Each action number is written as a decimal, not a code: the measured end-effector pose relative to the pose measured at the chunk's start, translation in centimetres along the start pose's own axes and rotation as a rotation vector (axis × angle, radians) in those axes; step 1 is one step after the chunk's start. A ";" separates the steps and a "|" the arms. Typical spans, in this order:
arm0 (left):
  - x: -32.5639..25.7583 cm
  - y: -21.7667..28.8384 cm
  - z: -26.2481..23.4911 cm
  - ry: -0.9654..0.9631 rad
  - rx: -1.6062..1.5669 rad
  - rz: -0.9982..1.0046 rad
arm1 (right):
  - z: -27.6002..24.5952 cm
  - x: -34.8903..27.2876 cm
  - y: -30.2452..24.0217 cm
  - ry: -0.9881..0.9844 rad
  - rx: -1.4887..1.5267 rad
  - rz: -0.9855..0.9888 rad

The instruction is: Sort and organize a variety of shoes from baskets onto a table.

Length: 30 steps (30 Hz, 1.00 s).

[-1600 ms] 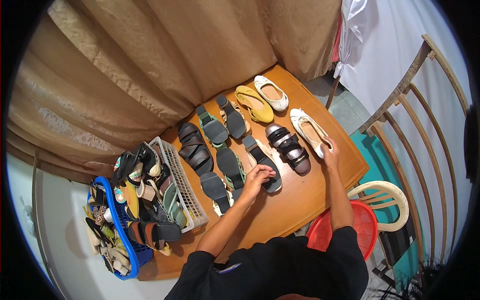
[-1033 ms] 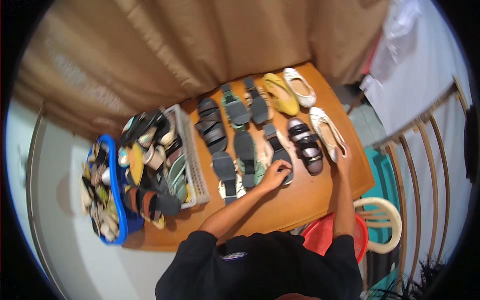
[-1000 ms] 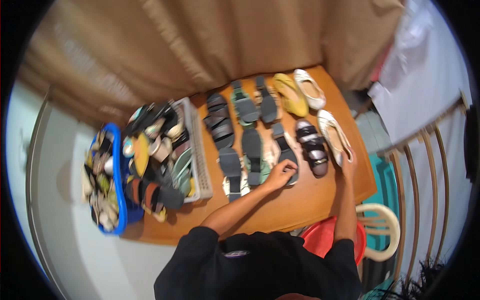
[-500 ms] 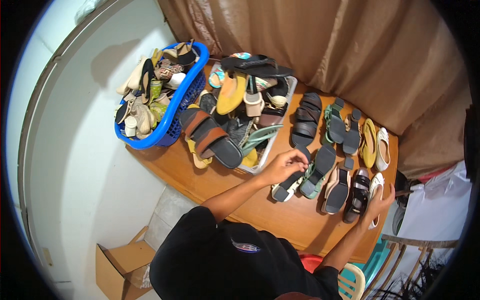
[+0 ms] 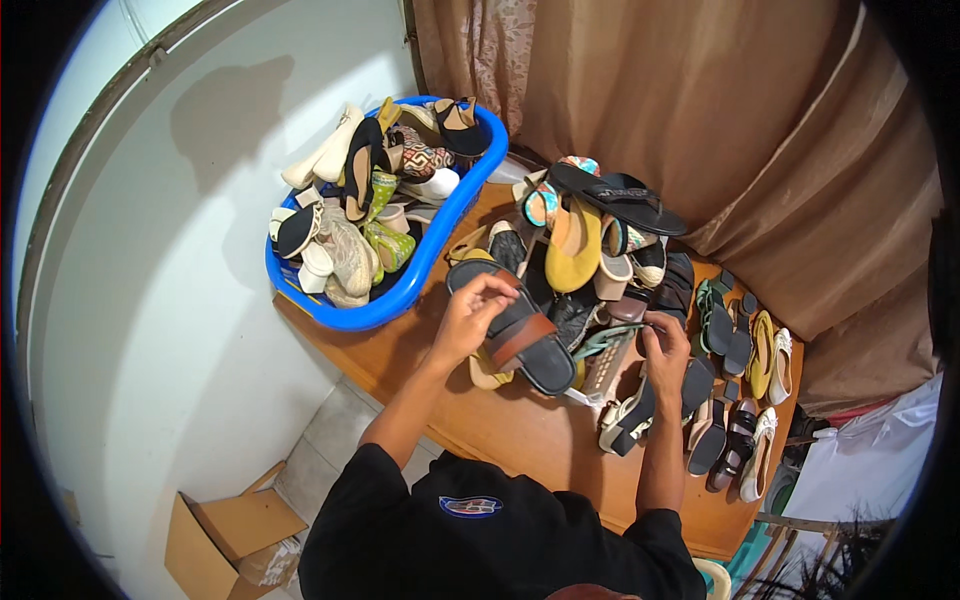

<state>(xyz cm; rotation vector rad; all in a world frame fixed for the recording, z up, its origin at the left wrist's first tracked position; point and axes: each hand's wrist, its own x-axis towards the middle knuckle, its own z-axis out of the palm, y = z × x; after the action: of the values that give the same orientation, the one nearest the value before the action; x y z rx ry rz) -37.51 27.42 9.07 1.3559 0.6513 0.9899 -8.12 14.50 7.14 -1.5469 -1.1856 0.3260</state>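
A black slide sandal with brown straps (image 5: 545, 362) lies tilted on the near left of a heap of shoes. My left hand (image 5: 468, 322) is over it, fingers curled at its upper strap. At the heap's right side, my right hand (image 5: 667, 365) closes thumb and forefinger at the end of a green sandal (image 5: 603, 341); the contact is partly hidden. A yellow flat (image 5: 573, 250) and a black flip-flop (image 5: 625, 200) rest on top of the heap. Just below my right hand is a white sandal with a dark sole (image 5: 625, 425).
A blue basket (image 5: 375, 318) full of mixed shoes stands at the left of the wooden table (image 5: 480, 440). Shoe pairs in rows, including yellow flats (image 5: 762, 350) and white flats (image 5: 762, 455), occupy the right side. Behind hangs a brown curtain (image 5: 640, 90); a cardboard box (image 5: 215, 530) sits on the floor.
My view has turned left. Both hands have left the rows of shoes on the right and come to the heap, the left at the brown-strapped sandal, the right at the green one.
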 end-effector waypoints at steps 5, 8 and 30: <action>1.7 -2.1 -5.6 0.229 0.667 0.196 | 4.7 0.7 -4.6 -0.037 -0.230 -0.064; 1.9 -4.1 -7.0 0.185 0.694 0.142 | 7.6 0.0 -6.4 -0.111 -0.266 -0.163; 3.7 -1.4 -6.7 -0.008 -0.205 0.018 | 13.9 -5.1 -4.7 -0.171 -0.306 -0.178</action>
<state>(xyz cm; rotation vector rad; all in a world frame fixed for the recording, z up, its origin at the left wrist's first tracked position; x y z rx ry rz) -41.26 33.97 7.30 1.1865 0.5178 1.0360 -22.98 18.03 4.29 -1.6835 -1.5534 0.1661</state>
